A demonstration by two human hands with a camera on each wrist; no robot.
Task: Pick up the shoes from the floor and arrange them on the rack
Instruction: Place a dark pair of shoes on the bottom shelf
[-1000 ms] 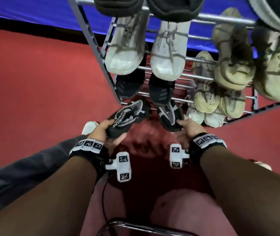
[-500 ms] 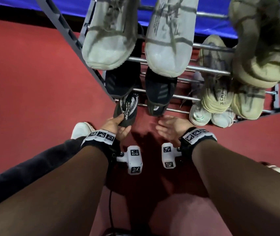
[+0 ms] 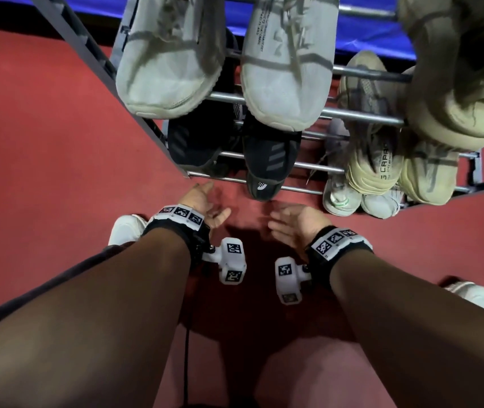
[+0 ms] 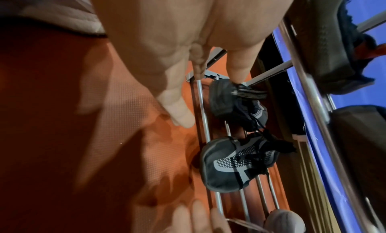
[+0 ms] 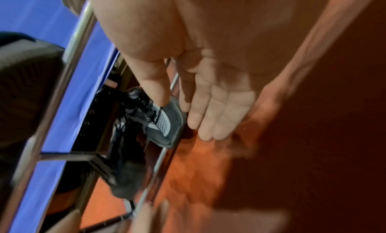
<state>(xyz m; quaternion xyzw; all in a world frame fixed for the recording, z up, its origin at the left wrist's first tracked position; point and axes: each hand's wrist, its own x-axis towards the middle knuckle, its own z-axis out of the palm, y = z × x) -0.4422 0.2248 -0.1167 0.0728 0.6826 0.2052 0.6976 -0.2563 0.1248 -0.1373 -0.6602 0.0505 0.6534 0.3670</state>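
Note:
Two black-and-grey mesh shoes (image 4: 234, 162) (image 4: 236, 102) lie side by side on the bottom rails of the metal rack (image 3: 87, 51). In the head view only one toe (image 3: 261, 187) shows under the shelf above. My left hand (image 3: 205, 201) hovers just in front of the bottom rail, fingers (image 4: 179, 111) straight, holding nothing. My right hand (image 3: 290, 222) is beside it, palm up and empty. In the right wrist view its fingers (image 5: 215, 114) are spread close to the nearer mesh shoe (image 5: 154, 119) without touching it.
The shelves above hold a light grey pair (image 3: 223, 69), a black striped pair (image 3: 270, 148), beige pairs (image 3: 373, 163) and a white pair (image 3: 340, 195). A white shoe (image 3: 125, 228) sits on the red floor by my left wrist, another (image 3: 473, 295) at right.
Both hands held the black mesh shoes a second ago. The right let go first, then the left. Both shoes now rest on the bottom shelf and the hands have drawn back open.

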